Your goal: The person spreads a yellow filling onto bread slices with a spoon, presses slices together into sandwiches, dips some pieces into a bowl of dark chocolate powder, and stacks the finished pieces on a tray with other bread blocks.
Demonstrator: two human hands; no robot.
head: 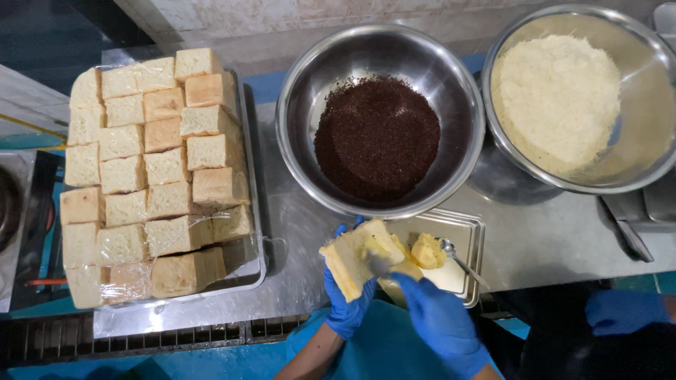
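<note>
**Bread block in hand over the butter tray; stock tray still full**

- Left hand (346,299), blue glove: fingers closed around a split bread block (354,259), held just above the near edge of the tabletop (542,239). The cut face is turned up and shows a pale yellow patch.
- Right hand (442,320), blue glove: fingers curled shut at the bread's lower corner. Whether they pinch a tool handle cannot be told.
- Small steel tray (470,226), just beside the bread: holds a slab and a lump of butter (427,251), with a spoon (461,260) lying in it.
- Judged progress: early. Only this one block is being buttered; no coated piece is seen anywhere.
- Large tray (255,211), left: many bread blocks (151,179) in rows under clear film, seemingly untouched.
- Bowl of dark brown sprinkles (377,137): surface level, undisturbed.
- Bowl of pale grated shreds (556,102): likewise heaped, cut off by the frame's right edge.
- Hidden or unclear: both palms; the butter under the bread; another person's gloved hand (623,312) at lower right, dim.
</note>
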